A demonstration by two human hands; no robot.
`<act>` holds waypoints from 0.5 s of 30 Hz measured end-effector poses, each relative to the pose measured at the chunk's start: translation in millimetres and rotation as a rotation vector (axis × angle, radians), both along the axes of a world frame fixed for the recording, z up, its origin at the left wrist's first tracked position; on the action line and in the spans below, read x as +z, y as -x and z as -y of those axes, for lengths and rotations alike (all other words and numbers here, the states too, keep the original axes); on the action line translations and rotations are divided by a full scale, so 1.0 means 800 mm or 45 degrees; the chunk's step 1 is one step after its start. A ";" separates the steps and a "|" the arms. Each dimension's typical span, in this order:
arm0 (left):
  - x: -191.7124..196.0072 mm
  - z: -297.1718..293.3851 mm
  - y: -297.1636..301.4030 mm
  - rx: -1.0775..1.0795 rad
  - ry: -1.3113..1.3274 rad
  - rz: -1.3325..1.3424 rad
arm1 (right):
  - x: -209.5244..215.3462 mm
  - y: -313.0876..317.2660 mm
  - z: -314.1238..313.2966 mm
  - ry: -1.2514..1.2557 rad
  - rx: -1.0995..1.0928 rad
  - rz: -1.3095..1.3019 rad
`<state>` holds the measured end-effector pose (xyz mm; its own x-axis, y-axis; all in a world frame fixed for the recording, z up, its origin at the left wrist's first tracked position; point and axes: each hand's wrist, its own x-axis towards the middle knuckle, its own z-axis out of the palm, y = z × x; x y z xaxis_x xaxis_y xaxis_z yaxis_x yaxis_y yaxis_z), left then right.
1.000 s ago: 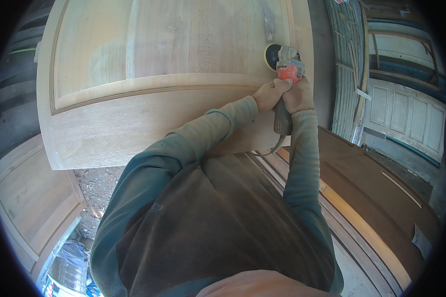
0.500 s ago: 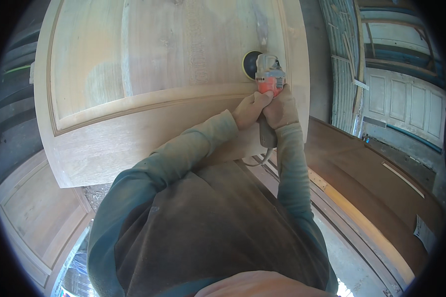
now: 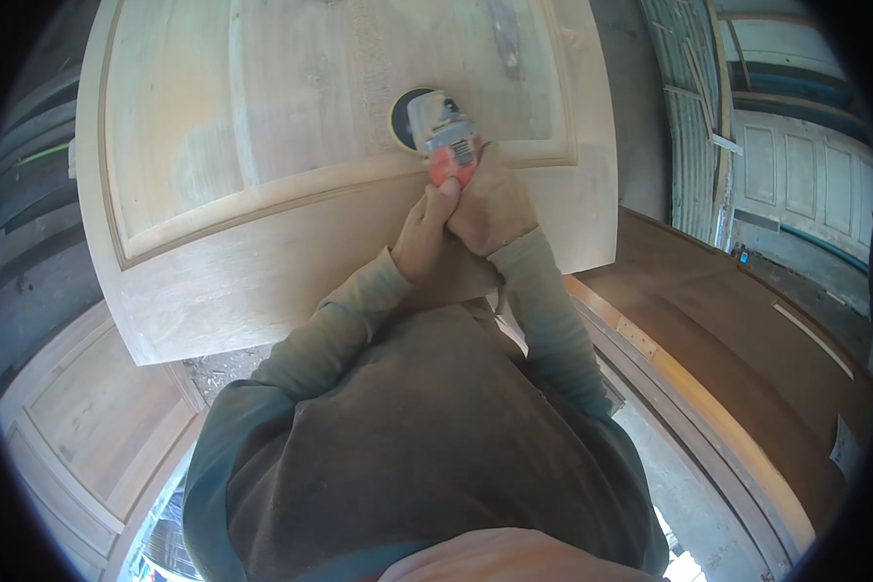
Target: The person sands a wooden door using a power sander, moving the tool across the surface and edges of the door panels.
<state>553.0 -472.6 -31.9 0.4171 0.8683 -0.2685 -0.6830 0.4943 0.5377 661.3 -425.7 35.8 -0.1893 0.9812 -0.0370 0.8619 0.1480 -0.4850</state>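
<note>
A red and grey angle grinder [image 3: 446, 141] with a round sanding disc [image 3: 404, 118] is in both my hands. My left hand [image 3: 424, 231] is closed round the near side of its body, thumb along the red housing. Against it, my right hand [image 3: 493, 204] wraps the body from the right and hides most of the handle. The disc rests over the recessed panel of a pale wooden door [image 3: 233, 303], just beyond the moulded edge; whether it touches the wood I cannot tell. A dark patch [image 3: 505, 39] marks the panel at the far right.
Another panelled wooden door [image 3: 97, 417] leans at the lower left. To the right lies a brown board [image 3: 708, 320] beside long timber lengths [image 3: 708, 427]. Corrugated sheeting [image 3: 684, 126] and a white panelled door [image 3: 800, 179] stand farther off. Dark stacked boards [image 3: 29, 204] are at the left.
Both hands have carried the grinder leftward across the door panel, from near its right moulding towards the middle. Its body now tilts more to the left. My view has shifted slightly.
</note>
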 end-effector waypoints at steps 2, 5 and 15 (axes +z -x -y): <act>-0.005 0.007 -0.007 -0.095 0.013 0.069 | 0.018 -0.021 -0.021 0.142 -0.052 -0.084; 0.011 0.041 -0.001 -0.269 -0.046 0.011 | 0.020 -0.060 -0.036 0.023 -0.118 -0.199; -0.033 0.251 0.106 -0.697 -0.264 -1.185 | 0.105 -0.063 -0.049 0.244 -0.072 -0.910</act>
